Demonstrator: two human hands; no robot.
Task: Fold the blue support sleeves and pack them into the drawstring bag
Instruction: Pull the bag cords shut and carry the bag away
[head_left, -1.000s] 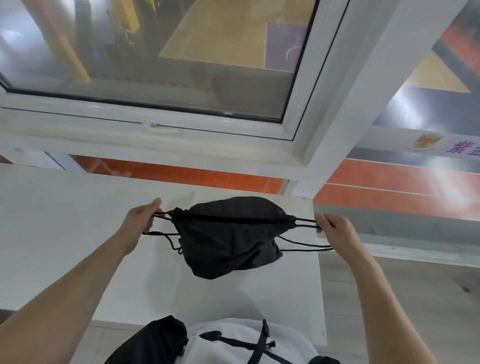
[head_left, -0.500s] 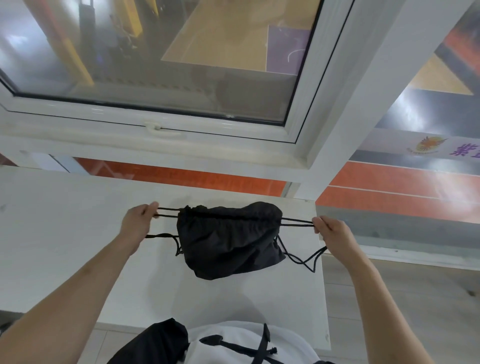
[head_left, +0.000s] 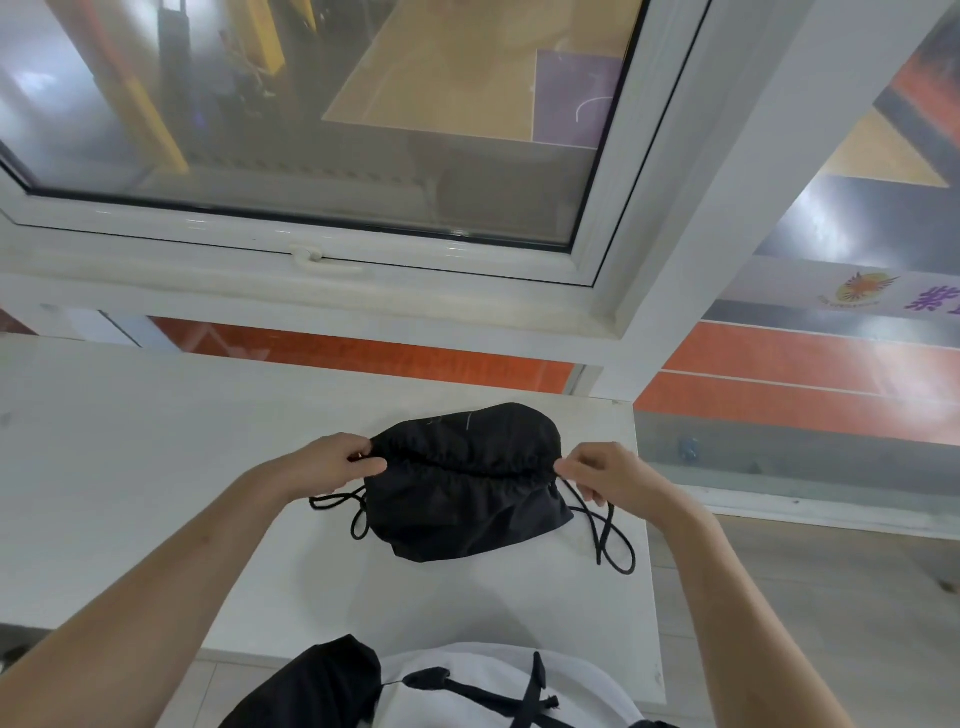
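A black drawstring bag (head_left: 467, 499) lies bulging on the white table (head_left: 156, 467), its gathered mouth running left to right between my hands. My left hand (head_left: 332, 462) pinches the left end of the gathered mouth. My right hand (head_left: 605, 475) pinches the right end, where the black cords (head_left: 608, 540) hang slack in loops over the table's right edge. More cord loops (head_left: 337, 506) lie on the table under my left hand. No blue support sleeves are visible; the bag's inside is hidden.
The table's right edge (head_left: 647, 571) is close beside the bag, with wooden floor beyond. A white window frame (head_left: 322, 260) and glass rise behind the table. My white shirt with black straps (head_left: 467, 691) fills the bottom of the view.
Both hands moved inward from the stretched cord ends to the bag's gathered mouth. The cords went from taut to slack loops. The bag settled onto the table.
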